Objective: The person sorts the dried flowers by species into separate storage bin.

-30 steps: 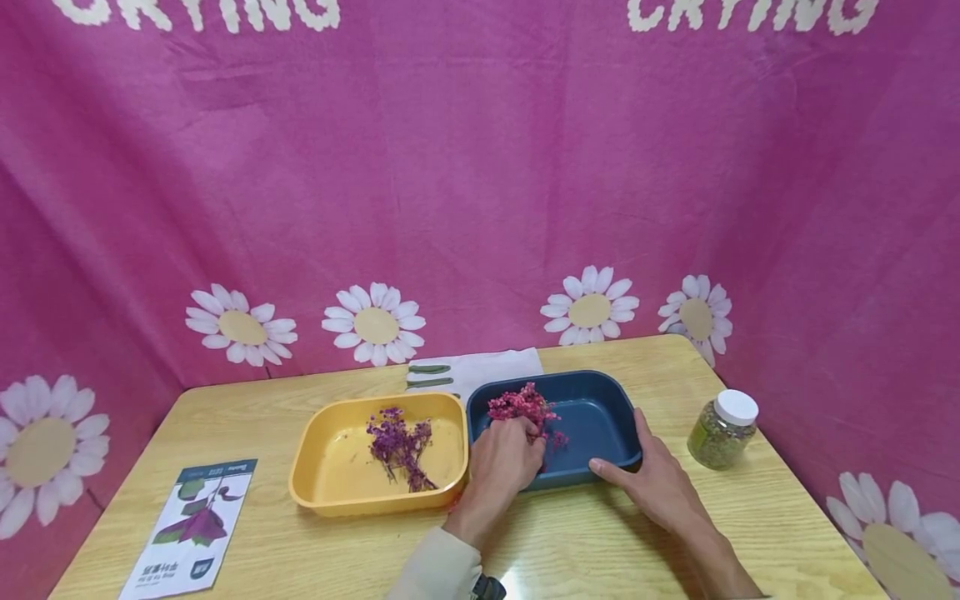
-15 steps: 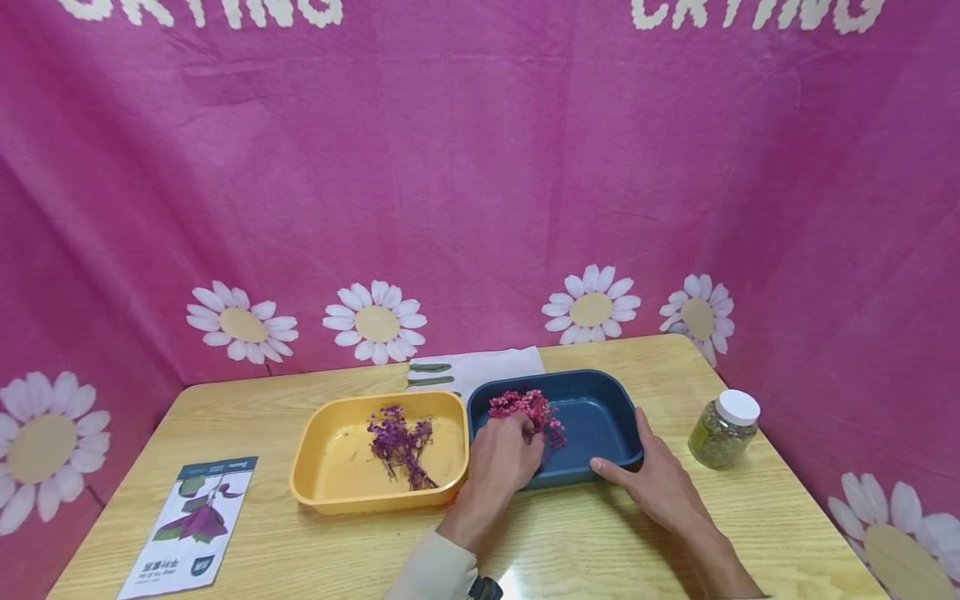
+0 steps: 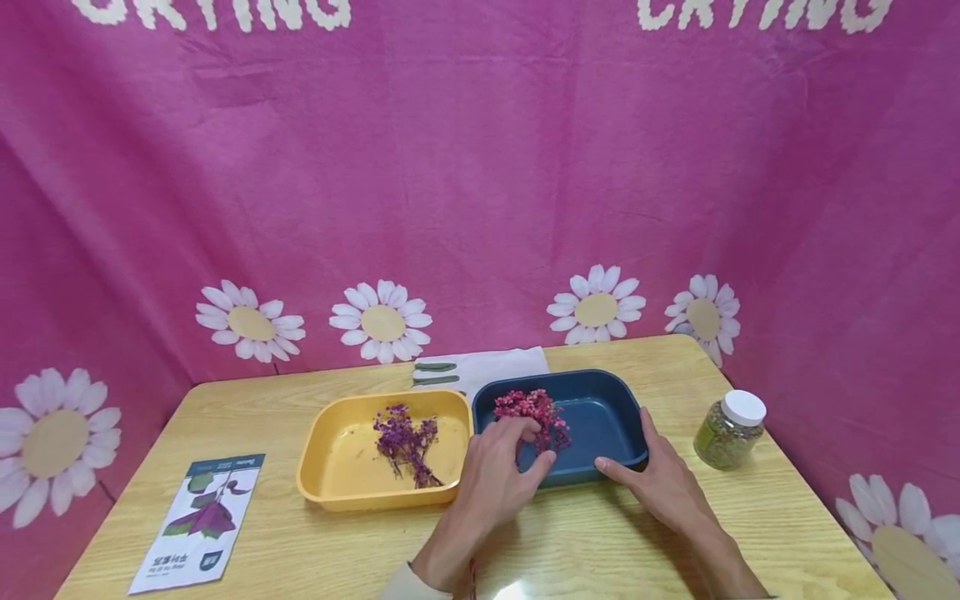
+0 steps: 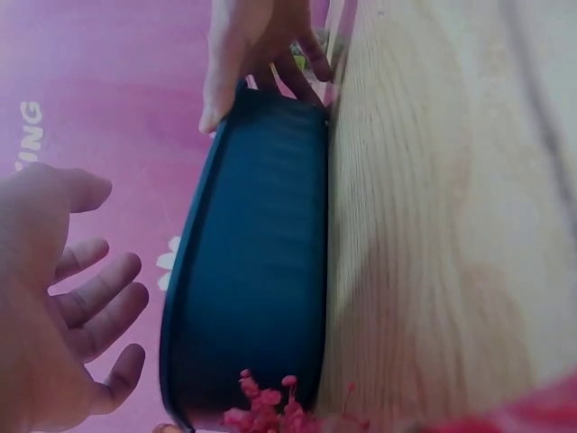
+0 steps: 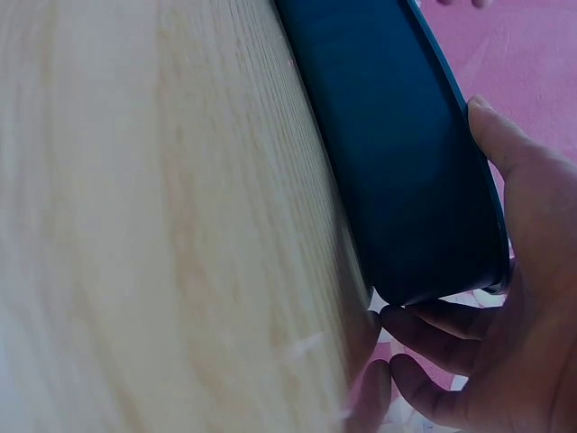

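Observation:
A dark blue rectangular tray stands on the table, with a bunch of small pink dried flowers inside its left half. My left hand is over the tray's front left corner, nearest the flowers. In the left wrist view its fingers are spread and loosely bent, holding nothing. At the right end, my right hand grips the tray's corner. Its thumb lies at the rim and the other fingers bend against the outer side. More pink blossoms appear low in the left wrist view.
Left of the blue tray is a yellow tray with purple dried flowers. Behind them lies a white cloth with green stripes. A white-lidded jar stands right; a printed plant packet lies left.
My left hand has let go of the pink flowers and drawn up and back from them, its fingers opening. The right hand keeps its hold on the blue tray. The view has shifted slightly.

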### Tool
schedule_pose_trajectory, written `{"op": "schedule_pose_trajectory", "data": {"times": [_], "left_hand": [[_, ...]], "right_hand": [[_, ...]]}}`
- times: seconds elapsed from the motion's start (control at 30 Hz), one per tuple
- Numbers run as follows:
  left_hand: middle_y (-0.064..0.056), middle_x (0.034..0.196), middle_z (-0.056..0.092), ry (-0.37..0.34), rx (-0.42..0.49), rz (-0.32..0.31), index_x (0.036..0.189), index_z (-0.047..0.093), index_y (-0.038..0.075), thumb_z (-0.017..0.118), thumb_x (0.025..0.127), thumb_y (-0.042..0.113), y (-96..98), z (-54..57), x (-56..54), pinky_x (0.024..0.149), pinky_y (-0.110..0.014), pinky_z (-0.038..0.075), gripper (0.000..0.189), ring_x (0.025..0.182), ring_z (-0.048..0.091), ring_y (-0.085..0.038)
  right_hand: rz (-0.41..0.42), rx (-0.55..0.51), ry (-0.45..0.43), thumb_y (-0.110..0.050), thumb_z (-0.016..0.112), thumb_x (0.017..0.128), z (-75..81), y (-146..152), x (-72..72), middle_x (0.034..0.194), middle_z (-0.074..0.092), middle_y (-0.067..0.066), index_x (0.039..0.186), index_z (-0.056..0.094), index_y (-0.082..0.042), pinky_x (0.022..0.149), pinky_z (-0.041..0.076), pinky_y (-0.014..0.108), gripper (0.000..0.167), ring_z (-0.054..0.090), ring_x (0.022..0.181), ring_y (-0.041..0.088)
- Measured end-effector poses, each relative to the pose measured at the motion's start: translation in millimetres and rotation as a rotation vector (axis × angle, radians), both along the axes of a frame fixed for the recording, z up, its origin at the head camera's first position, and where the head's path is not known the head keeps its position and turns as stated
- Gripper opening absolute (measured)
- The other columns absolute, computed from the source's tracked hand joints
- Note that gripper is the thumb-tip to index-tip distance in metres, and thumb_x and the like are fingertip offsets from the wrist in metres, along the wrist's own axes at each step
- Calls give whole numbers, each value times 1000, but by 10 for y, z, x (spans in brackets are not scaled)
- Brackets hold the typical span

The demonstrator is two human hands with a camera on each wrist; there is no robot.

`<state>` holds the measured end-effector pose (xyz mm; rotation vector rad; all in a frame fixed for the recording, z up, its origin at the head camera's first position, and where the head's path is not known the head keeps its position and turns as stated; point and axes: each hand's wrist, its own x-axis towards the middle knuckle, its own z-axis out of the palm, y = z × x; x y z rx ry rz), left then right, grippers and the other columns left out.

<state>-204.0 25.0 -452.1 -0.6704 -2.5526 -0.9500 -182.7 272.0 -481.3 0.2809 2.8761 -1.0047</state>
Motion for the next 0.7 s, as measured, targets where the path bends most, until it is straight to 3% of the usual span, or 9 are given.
{"op": "schedule_pose_trajectory", "data": {"times": [0.2, 0.4, 0.7], "left_hand": [[7, 92, 67, 29, 10, -41, 107, 65, 20, 72, 82, 38, -118, -38, 152, 74, -26, 44, 31, 80, 58, -7], [8, 95, 68, 12, -29, -55, 107, 65, 22, 70, 85, 38, -236, -58, 274, 79, -31, 47, 28, 87, 61, -6], [9, 89, 66, -2, -47, -59, 103, 67, 21, 71, 83, 35, -400, -121, 388, 72, -23, 41, 25, 76, 57, -7]], "right_hand": [[1, -5, 1, -72, 59, 79, 1, 6, -2, 155, 21, 32, 156, -7, -11, 107, 31, 67, 118, 27, 139, 52], [2, 3, 10, -71, 59, 80, 4, 12, 6, 155, 21, 32, 156, -5, -9, 107, 31, 67, 117, 27, 139, 52], [1, 1, 7, -72, 60, 79, 2, 3, -11, 155, 21, 32, 156, -6, -10, 107, 31, 67, 118, 27, 139, 52]]}}
